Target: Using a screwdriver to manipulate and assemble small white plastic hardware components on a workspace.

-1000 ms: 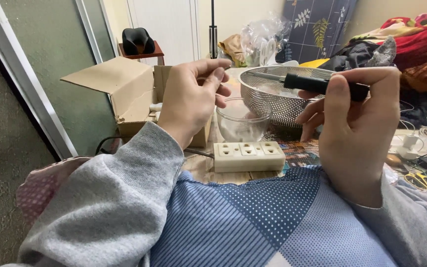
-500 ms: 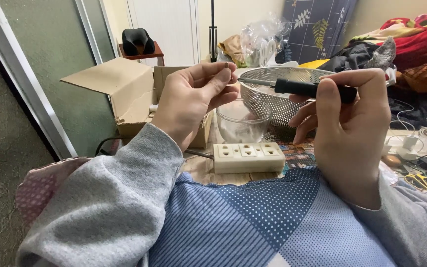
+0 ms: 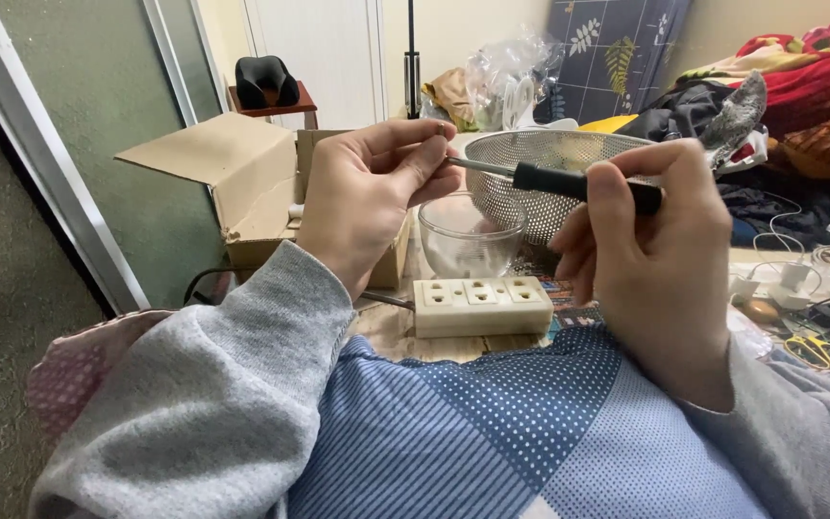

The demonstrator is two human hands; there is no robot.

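Observation:
My right hand (image 3: 660, 255) grips the black handle of a screwdriver (image 3: 569, 182), held level above the lap. Its metal shaft points left to the fingertips of my left hand (image 3: 372, 197), which pinch at the tip; whatever is between the fingers is too small to tell. Below the hands, a cream power strip (image 3: 482, 306) with three sockets lies on a blue patterned cloth (image 3: 492, 432) over my lap.
A clear glass bowl (image 3: 470, 237) and a metal mesh strainer (image 3: 549, 178) stand behind the strip. An open cardboard box (image 3: 232, 187) sits at the left. Cables, plugs and yellow scissors (image 3: 818, 351) lie at the right. Clothes are piled at the back right.
Both hands have shifted slightly. The screwdriver tip has come closer into my left fingertips, which have closed around it.

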